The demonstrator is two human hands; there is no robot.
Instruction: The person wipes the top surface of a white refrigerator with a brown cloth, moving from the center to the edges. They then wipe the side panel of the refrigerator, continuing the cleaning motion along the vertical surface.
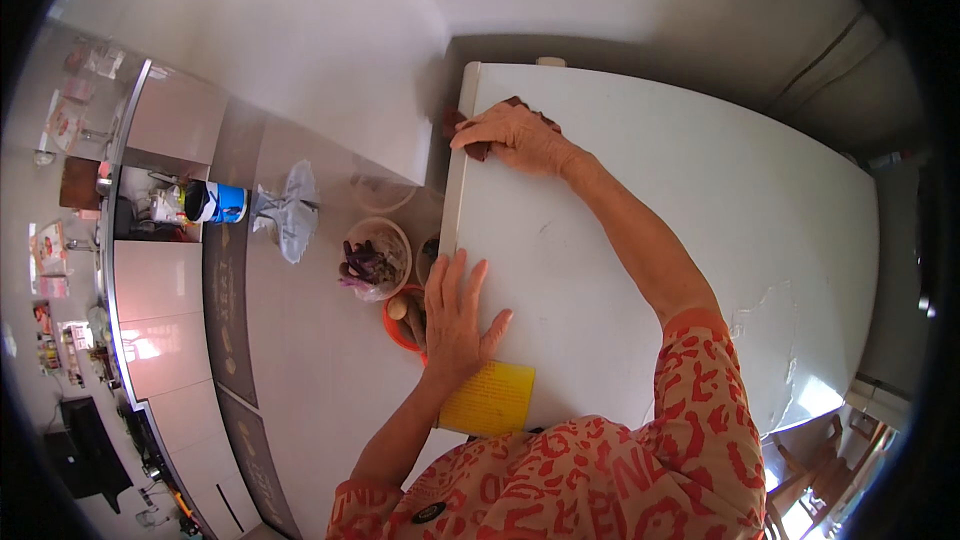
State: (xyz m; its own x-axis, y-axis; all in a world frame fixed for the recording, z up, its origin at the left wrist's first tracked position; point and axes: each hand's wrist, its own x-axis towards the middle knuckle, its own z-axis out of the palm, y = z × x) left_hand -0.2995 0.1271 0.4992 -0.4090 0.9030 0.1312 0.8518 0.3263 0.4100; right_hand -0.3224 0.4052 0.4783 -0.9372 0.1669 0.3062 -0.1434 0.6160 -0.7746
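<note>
A large white appliance [675, 240] spreads out before me, its pale edge strip [457, 187] running along the left side. Near its far left corner, my right hand [517, 139] presses a dark reddish-brown cloth [478, 152] against the surface. Part of the cloth shows beyond the knuckles and past the edge; the rest is under the palm. My left hand [459, 315] lies flat by the near left edge with its fingers spread, holding nothing. Just below that palm is a yellow label [487, 401] bearing writing, partly covered by the wrist.
Left of the appliance, a round tub [409, 247] holds purple vegetables, and an orange-red basket [390, 334] holds brownish produce. A grey plastic bag [289, 210] lies on the floor near a blue bucket [227, 202]. Kitchen cabinets [157, 277] line the far left; wooden chairs [814, 457] stand lower right.
</note>
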